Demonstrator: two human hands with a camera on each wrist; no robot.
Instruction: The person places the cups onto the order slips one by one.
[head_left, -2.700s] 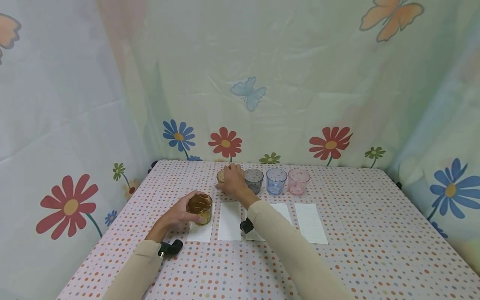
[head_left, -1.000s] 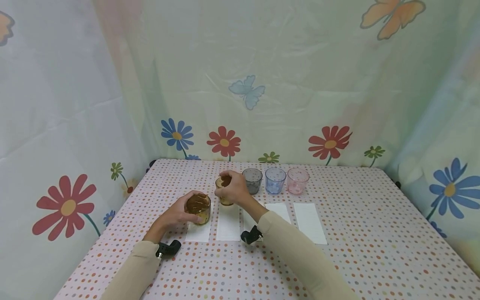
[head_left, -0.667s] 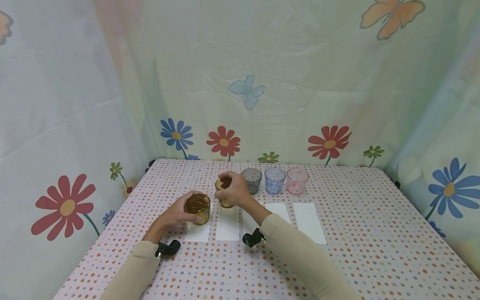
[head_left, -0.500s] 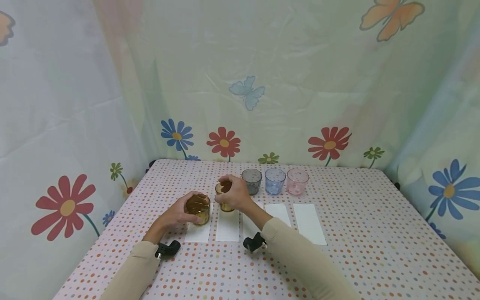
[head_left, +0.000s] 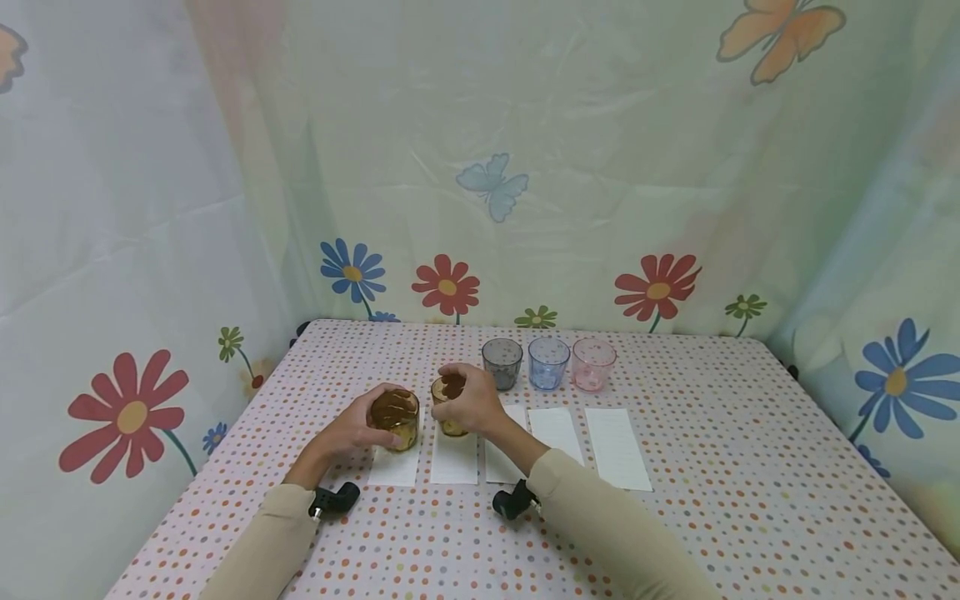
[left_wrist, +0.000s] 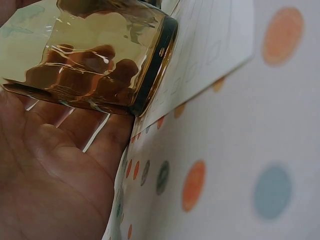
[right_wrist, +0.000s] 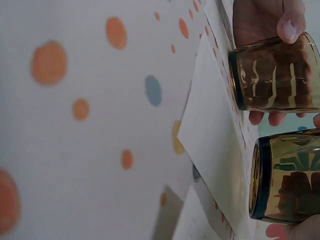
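My left hand (head_left: 362,425) grips an amber drinking glass (head_left: 403,432), with the fingers wrapped behind it. This glass stands upright over the top of the leftmost white paper slip (head_left: 393,471), and its base meets the paper in the left wrist view. My right hand (head_left: 477,402) holds a second amber glass (right_wrist: 295,175) by its side, thumb nearest me. That glass is upright above the upper end of the second paper slip (head_left: 453,467); I cannot tell whether its base touches. A small gap separates the two amber glasses.
Behind my right hand stand a grey glass (head_left: 502,364), a blue glass (head_left: 548,364) and a pink glass (head_left: 593,364) in a row. More paper slips lie to the right, such as the rightmost slip (head_left: 618,450). A dotted cloth (head_left: 750,467) covers the table.
My right hand has taken hold of the second amber glass in the back row and brought it toward me, over the second slip. The left hand keeps its grip in place.
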